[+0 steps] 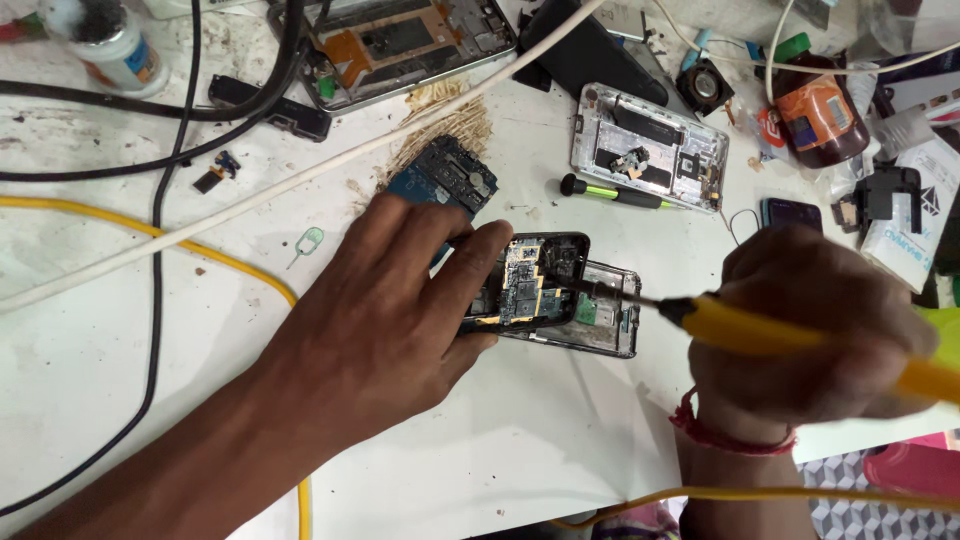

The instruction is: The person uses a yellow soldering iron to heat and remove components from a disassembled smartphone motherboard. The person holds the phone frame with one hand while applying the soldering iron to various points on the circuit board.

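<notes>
An opened phone lies in the middle of the white table, its circuit board exposed. My left hand grips its left side, thumb and fingers pinching the frame. My right hand holds a yellow-handled screwdriver; its dark tip rests on the board near the phone's upper right corner. A second phone frame lies under and beside the held one.
A blue circuit board lies above my left hand. Another gutted phone frame and a green-black screwdriver sit at upper right. Black, white and yellow cables cross the left side. A brown bottle stands at the far right.
</notes>
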